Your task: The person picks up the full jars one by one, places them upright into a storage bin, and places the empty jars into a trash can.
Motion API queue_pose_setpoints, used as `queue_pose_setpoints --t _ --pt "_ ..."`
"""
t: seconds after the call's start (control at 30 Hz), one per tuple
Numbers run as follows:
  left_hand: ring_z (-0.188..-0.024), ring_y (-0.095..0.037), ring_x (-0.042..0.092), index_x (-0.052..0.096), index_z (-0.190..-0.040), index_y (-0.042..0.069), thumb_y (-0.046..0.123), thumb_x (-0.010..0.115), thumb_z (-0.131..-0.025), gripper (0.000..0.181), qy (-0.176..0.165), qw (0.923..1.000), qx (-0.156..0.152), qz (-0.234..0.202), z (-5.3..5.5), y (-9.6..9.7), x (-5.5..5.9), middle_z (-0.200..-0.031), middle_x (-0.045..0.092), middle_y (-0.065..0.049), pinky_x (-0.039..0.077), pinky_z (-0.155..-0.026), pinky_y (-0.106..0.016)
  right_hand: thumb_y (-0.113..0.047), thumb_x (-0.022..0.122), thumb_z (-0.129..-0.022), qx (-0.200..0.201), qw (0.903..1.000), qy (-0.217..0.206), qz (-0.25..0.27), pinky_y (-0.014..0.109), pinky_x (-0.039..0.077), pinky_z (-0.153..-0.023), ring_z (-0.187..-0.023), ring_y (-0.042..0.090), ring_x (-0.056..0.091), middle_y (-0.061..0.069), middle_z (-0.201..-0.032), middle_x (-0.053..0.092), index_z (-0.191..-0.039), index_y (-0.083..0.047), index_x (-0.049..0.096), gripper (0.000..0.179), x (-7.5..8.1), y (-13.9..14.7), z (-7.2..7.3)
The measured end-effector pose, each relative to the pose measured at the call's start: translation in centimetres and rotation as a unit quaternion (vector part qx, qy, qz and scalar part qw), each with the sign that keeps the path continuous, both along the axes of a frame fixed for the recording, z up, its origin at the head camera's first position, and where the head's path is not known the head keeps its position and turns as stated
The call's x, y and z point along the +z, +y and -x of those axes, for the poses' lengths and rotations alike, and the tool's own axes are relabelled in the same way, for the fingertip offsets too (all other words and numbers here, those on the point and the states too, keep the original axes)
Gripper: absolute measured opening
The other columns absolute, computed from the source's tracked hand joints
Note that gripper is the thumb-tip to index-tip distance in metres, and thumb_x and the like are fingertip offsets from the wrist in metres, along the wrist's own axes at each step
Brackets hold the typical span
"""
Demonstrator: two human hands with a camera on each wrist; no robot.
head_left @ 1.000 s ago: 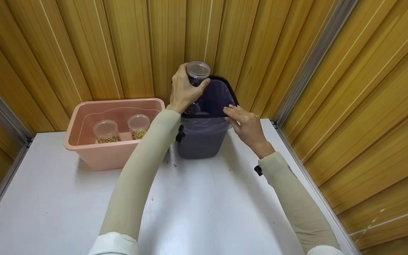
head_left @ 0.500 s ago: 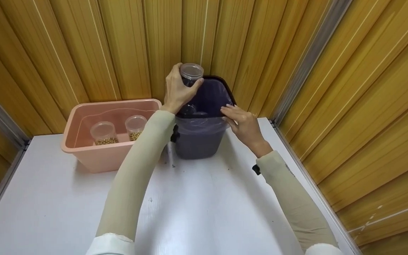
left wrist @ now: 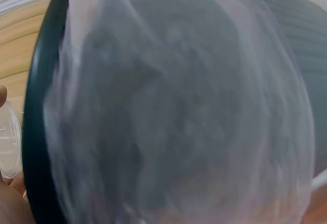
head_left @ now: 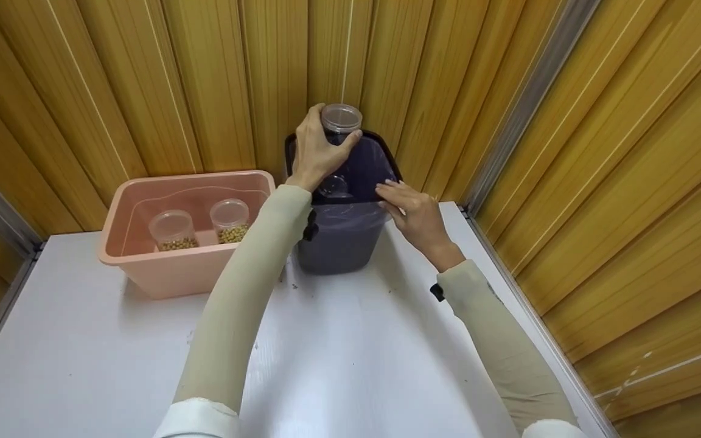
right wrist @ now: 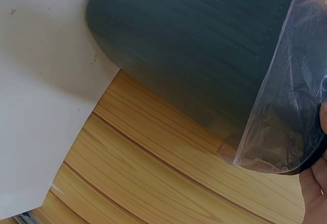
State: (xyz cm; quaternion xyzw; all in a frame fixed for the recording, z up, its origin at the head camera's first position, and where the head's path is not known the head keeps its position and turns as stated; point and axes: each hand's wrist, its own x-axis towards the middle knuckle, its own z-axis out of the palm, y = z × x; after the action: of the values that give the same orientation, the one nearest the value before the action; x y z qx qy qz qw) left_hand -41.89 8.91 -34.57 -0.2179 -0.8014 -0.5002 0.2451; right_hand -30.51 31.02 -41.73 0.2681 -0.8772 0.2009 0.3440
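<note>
My left hand grips a clear plastic jar above the back left of a dark trash bin. Fingers wrap its far side and the thumb lies across the front; most of its lower part is hidden. A clear liner bag folds over the bin's rim. Inside the bin, a clear round container shows below the hand. At the front right corner, my right hand pinches the rim, thumb outside and fingers over the top. The left wrist view is mostly filled by the liner.
A pink plastic tub stands left of the bin. Two clear jars, one on the left and one on the right, hold yellowish beans in it. Wood-patterned walls close off the back and right of the white table.
My left hand and its jar shift slightly left, then back right over the bin. The right hand stays on the rim. The whole head view drifts a little.
</note>
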Motion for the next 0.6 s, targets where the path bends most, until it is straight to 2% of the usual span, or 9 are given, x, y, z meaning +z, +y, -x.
queue_pose_setpoints --t 0.33,0.6 --pt "-0.130 -0.029 0.064 0.049 -0.150 -0.005 0.044 0.084 -0.089 0.086 0.010 0.9999 -0.005 0.006 -0.3 0.8 0.9 -0.141 0.064 -0.019 0.053 -0.110 -0.036 -0.014 0.072 -0.103 -0.003 0.9999 -0.016 0.004 0.045 0.055 -0.112 -0.128 0.028 0.071 0.009 -0.130 0.077 -0.131 -0.008 0.077 0.030 0.3 -0.5 -0.1" --pt "-0.134 -0.028 0.062 0.047 -0.152 -0.002 0.045 0.081 -0.091 0.084 0.015 0.9997 -0.020 -0.004 -0.5 0.6 1.5 -0.145 0.062 -0.019 0.051 -0.112 -0.032 -0.013 0.071 -0.102 -0.002 0.9997 -0.017 0.015 0.047 0.054 -0.112 -0.128 0.029 0.071 0.009 -0.130 0.077 -0.130 -0.008 0.078 0.029 0.4 -0.6 0.0"
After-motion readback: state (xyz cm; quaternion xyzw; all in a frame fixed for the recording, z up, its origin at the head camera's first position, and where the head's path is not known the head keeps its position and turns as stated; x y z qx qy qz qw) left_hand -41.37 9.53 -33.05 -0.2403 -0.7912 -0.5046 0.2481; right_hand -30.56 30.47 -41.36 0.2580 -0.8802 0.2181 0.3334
